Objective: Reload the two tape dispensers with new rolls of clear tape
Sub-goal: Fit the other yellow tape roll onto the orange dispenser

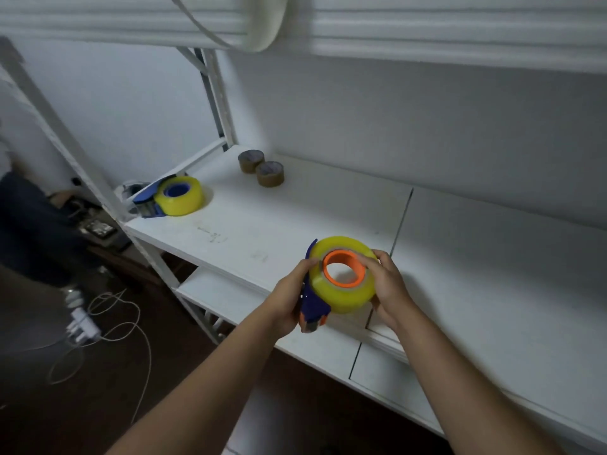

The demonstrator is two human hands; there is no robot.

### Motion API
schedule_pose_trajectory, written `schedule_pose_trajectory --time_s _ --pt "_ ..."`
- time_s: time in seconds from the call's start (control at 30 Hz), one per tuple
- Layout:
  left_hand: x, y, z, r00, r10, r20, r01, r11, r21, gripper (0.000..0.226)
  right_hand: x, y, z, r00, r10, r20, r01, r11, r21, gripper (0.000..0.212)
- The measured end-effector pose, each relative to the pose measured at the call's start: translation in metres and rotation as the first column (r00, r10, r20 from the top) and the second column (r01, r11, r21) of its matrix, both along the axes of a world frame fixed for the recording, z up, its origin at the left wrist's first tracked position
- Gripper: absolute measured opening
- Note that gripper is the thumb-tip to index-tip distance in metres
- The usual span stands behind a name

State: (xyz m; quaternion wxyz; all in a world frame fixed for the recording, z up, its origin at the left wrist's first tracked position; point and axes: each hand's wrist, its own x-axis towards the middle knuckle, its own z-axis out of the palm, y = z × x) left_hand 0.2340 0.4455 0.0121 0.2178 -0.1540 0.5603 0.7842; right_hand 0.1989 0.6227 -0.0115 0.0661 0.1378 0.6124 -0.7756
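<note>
Gripping the dispenser (313,308), left hand (289,303); right hand (389,287) clasps its tape roll (345,290).

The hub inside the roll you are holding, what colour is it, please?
Orange, clearest in the head view.

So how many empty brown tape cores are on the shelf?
2: both stand at the back of the shelf, one core just behind and left of the other core. None seem hidden.
</note>
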Motion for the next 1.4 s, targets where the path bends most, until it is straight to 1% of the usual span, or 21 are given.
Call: schedule_pose_trajectory --time_s 0.13,0.23,0.3,0.4,0.5,0.6,0.67,0.77,0.83,0.9,0.93,1.07,1.13,1.23,1.3,1.4 --pt "-0.023 -0.024 0.004 0.999 0.041 -0.021 -0.041 0.999 0.007 0.030 -0.026 -0.027 0.007 0.999 0.051 -0.007 -0.051 0.999 -0.005 0.029" --pt "-0.037 -0.035 0.001 0.996 0.079 -0.036 -0.079 0.997 0.010 0.031 -0.041 -0.040 0.011 0.997 0.079 -0.009 -0.078 0.994 0.078 0.037" --pt "-0.045 -0.044 0.000 0.996 0.083 -0.037 -0.083 0.997 0.010 0.036 -0.050 -0.048 0.013 0.996 0.091 -0.007 -0.090 0.987 0.133 0.039" --pt "-0.058 -0.063 -0.003 0.996 0.090 -0.026 -0.089 0.996 0.027 0.042 -0.060 -0.061 0.012 0.994 0.114 0.000 -0.112 0.977 0.183 0.030" --pt "-0.072 -0.092 -0.011 0.997 0.073 -0.002 -0.073 0.995 0.070 0.050 -0.064 -0.081 0.011 0.990 0.141 0.001 -0.139 0.975 0.172 0.019" --pt "-0.085 -0.128 -0.017 0.999 0.051 0.011 -0.052 0.992 0.114 0.048 -0.070 -0.115 0.011 0.987 0.158 0.014 -0.158 0.969 0.189 0.021" --pt "-0.093 -0.158 -0.019 0.999 0.049 0.014 -0.051 0.990 0.132 0.045 -0.073 -0.148 0.016 0.987 0.162 0.010 -0.160 0.955 0.250 0.022" --pt "-0.105 -0.208 -0.016 0.999 0.050 -0.003 -0.049 0.992 0.113 0.033 -0.079 -0.203 0.020 0.984 0.171 0.039 -0.173 0.909 0.379 0.028" --pt "-0.115 -0.240 -0.014 0.999 0.031 -0.009 -0.030 0.998 0.058 0.031 -0.082 -0.234 0.022 0.981 0.189 0.052 -0.192 0.870 0.454 0.043" --pt "-0.123 -0.265 -0.016 1.000 0.002 -0.007 -0.002 1.000 -0.010 0.034 -0.085 -0.257 0.024 0.980 0.187 0.065 -0.193 0.839 0.509 0.056" --pt "-0.127 -0.275 -0.020 1.000 -0.013 -0.008 0.013 0.999 -0.042 0.039 -0.085 -0.266 0.024 0.982 0.176 0.066 -0.184 0.824 0.536 0.056" --pt "-0.137 -0.293 -0.031 0.996 -0.090 0.001 0.089 0.987 -0.134 0.072 -0.089 -0.282 0.019 0.988 0.112 0.107 -0.154 0.781 0.605 0.031" --pt "-0.145 -0.295 -0.034 0.992 -0.128 0.010 0.128 0.978 -0.164 0.080 -0.094 -0.283 0.016 0.987 0.084 0.134 -0.152 0.742 0.653 0.026" --pt "-0.161 -0.295 -0.033 0.990 -0.139 0.016 0.139 0.959 -0.246 0.080 -0.108 -0.283 0.012 0.989 0.028 0.146 -0.133 0.608 0.783 0.023" --pt "-0.173 -0.294 -0.029 0.993 -0.117 0.026 0.120 0.953 -0.279 0.074 -0.122 -0.285 0.008 0.990 -0.003 0.138 -0.115 0.535 0.837 0.026" --pt "-0.191 -0.296 -0.024 0.996 -0.071 0.056 0.083 0.965 -0.250 0.068 -0.148 -0.291 0.000 0.992 -0.042 0.116 -0.081 0.494 0.866 0.030"
